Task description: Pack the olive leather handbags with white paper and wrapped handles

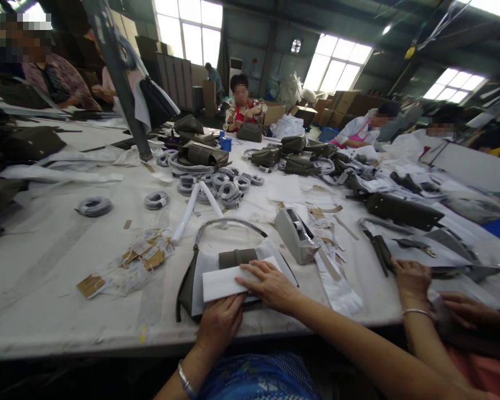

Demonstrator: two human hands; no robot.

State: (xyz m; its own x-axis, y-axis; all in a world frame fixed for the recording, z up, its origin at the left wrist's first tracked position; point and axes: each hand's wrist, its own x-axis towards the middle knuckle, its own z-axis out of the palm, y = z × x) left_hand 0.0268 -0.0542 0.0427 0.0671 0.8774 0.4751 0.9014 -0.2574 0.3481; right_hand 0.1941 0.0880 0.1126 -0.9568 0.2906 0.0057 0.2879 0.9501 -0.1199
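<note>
A dark olive handbag [186,278] lies in front of me at the table's edge, its wrapped handle [229,221] arching away from me. Pale wrapping covers part of the bag's front. Across it rests a folded white foam sheet [220,282]. My right hand [270,286] lies on the sheet's right part, fingers stretched out and slightly apart. My left hand [220,322], with a bangle at the wrist, grips the sheet's lower edge; its fingertips are partly hidden there. A grey tape dispenser [295,236] stands just beyond the bag, to the right.
Tags [148,253] on brown card lie in a loose pile at left. Wrapped strap coils [229,191] and more handbags [291,161] sit farther back. At right, a co-worker's hands [412,280] handle another bag [425,250]. A slanted metal post [125,83] rises at left.
</note>
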